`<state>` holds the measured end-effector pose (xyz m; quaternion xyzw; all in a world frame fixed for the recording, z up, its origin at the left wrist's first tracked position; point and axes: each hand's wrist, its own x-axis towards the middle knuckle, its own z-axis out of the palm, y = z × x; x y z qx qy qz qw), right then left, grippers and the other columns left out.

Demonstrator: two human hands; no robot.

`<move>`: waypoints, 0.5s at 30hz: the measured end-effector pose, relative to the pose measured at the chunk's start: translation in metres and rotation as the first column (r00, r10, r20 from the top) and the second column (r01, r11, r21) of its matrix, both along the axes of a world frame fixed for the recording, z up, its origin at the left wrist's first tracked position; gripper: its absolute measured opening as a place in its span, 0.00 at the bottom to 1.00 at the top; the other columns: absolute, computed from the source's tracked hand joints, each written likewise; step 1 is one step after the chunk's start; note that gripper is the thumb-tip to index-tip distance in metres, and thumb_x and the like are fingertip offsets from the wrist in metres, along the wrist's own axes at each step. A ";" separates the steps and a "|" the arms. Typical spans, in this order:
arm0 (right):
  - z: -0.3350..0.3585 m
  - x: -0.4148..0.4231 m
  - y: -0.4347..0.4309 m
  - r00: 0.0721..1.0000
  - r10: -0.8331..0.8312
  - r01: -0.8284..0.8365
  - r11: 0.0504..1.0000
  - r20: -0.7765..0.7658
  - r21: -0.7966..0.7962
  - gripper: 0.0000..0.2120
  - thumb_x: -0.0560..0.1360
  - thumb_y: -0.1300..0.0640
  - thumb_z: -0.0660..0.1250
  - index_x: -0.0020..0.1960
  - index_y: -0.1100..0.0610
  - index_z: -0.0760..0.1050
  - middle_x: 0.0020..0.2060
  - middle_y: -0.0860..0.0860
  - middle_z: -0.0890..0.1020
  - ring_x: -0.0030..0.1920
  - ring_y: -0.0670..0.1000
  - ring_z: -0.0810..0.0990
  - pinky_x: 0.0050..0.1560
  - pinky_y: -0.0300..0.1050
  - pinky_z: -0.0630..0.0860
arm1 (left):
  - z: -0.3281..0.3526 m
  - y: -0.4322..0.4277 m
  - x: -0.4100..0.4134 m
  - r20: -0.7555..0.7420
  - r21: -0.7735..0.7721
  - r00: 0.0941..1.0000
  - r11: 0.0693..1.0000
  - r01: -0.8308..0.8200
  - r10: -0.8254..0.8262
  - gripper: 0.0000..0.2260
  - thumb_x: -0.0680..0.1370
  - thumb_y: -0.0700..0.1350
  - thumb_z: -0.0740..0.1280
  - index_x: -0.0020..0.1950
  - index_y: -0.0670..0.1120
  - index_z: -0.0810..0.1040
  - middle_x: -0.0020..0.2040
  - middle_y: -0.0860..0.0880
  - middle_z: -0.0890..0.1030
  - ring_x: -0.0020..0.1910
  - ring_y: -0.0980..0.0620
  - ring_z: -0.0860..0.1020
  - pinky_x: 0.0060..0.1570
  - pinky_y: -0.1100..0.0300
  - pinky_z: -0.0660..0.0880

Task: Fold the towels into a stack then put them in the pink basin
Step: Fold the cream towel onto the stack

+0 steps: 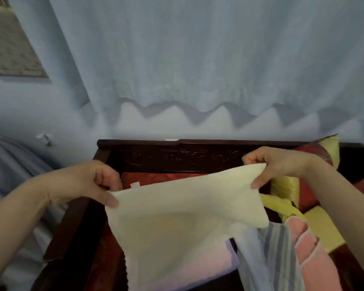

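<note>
1. Plainly, you held a cream towel (177, 223) up by its top edge, stretched between both hands over a dark wooden bench (198, 156) with a red cushion (156, 179).
2. Your left hand (88, 183) had its grip closed on the towel's upper left corner, thumb on the near face and fingers curled behind it.
3. Your right hand (275, 164) pinched the upper right corner, its grip also closed on the cloth, held a little higher than the left, so the top edge sloped up to the right.
4. The towel hung down from your hands, and its lower part draped over a pale pink folded towel (198, 267) lying on the bench seat.
5. Just right of the cream towel lay a grey striped cloth (277, 253), and beside that a pink cloth with white trim (309, 246).
6. Yellow and red cushions (315, 164) sat at the bench's right end, behind your right wrist.
7. A pale curtain (198, 59) hung behind the bench against the wall.
8. The pink basin could not be seen from the head view.
</note>
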<state>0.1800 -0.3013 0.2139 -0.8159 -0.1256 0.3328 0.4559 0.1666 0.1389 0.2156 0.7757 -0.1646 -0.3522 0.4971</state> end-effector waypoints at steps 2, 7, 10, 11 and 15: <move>0.014 0.005 0.003 0.988 -0.025 0.042 0.994 0.152 -0.105 0.20 0.61 0.69 0.78 0.31 0.55 0.67 0.27 0.47 0.69 0.30 0.44 0.68 0.30 0.36 0.64 | 0.016 -0.001 0.001 0.116 0.024 0.991 0.997 -0.076 0.072 0.19 0.52 0.52 0.83 0.34 0.41 0.84 0.36 0.42 0.84 0.35 0.52 0.81 0.35 0.67 0.76; 0.035 0.006 0.010 0.907 -0.143 0.182 0.981 0.396 -0.061 0.17 0.61 0.64 0.80 0.32 0.57 0.70 0.27 0.46 0.71 0.30 0.45 0.67 0.33 0.43 0.62 | 0.045 0.008 0.005 0.358 -0.004 0.886 0.950 -0.313 0.294 0.33 0.43 0.63 0.81 0.36 0.41 0.84 0.40 0.44 0.86 0.39 0.53 0.81 0.43 0.65 0.78; 0.038 -0.013 0.012 0.915 -0.062 0.083 0.996 0.399 -0.036 0.17 0.61 0.64 0.80 0.32 0.57 0.70 0.32 0.49 0.75 0.34 0.46 0.72 0.38 0.42 0.67 | 0.048 0.012 -0.012 0.529 0.053 0.817 0.951 -0.303 0.230 0.30 0.44 0.69 0.77 0.31 0.46 0.83 0.39 0.49 0.85 0.38 0.57 0.82 0.44 0.67 0.77; 0.034 -0.022 0.011 0.922 -0.019 0.026 1.000 0.386 -0.014 0.17 0.61 0.65 0.80 0.31 0.57 0.70 0.37 0.51 0.78 0.37 0.47 0.75 0.41 0.43 0.70 | 0.045 0.013 -0.023 0.559 0.080 0.806 0.956 -0.284 0.193 0.29 0.45 0.70 0.76 0.31 0.47 0.83 0.38 0.51 0.85 0.37 0.57 0.82 0.42 0.67 0.77; 0.005 -0.063 0.004 0.944 0.160 -0.156 0.987 0.289 -0.034 0.18 0.63 0.67 0.78 0.32 0.63 0.67 0.55 0.52 0.82 0.55 0.50 0.80 0.54 0.39 0.74 | 0.004 0.011 -0.082 0.595 0.147 0.803 0.979 -0.143 0.029 0.18 0.57 0.62 0.77 0.30 0.50 0.78 0.38 0.54 0.83 0.35 0.57 0.82 0.37 0.65 0.76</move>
